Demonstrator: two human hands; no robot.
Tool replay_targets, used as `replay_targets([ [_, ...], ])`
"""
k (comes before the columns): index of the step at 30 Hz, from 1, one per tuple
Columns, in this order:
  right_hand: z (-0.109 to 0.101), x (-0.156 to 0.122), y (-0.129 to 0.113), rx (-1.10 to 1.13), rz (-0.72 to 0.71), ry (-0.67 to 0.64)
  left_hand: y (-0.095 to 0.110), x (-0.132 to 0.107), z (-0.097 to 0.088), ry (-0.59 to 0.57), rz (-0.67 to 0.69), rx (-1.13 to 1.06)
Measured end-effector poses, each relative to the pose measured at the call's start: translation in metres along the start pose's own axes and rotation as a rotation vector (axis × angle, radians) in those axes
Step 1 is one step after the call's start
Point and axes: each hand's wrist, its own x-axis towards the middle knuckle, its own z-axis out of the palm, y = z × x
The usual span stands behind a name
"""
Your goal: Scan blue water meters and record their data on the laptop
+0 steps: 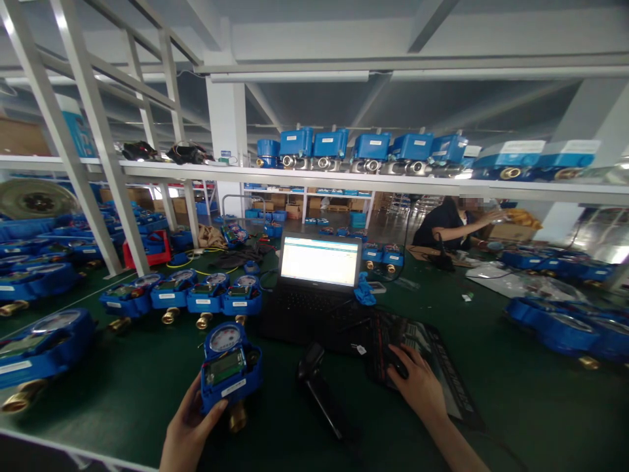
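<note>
Both our hands sit low in the frame: our left hand [189, 426] wraps its fingers round a blue water meter [230, 367], lower centre-left, while our right hand [419, 388] cups a black mouse [396, 372] below the laptop [314, 288].

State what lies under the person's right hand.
Under the right hand sits a dark mouse, on a dark printed mat. The hand covers most of the mouse, so its shape and buttons are hidden.
</note>
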Motion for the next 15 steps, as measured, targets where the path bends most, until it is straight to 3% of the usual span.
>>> replay_targets([
  [5,-0.0013,-0.0003,0.0002,-0.001,0.007,-0.010,-0.0001,0.0061,-0.0065,-0.058,-0.056,0.020],
  [15,0.0002,-0.0004,0.0007,0.003,-0.004,0.012,-0.0048,0.0087,-0.0086,-0.050,-0.055,0.000],
])
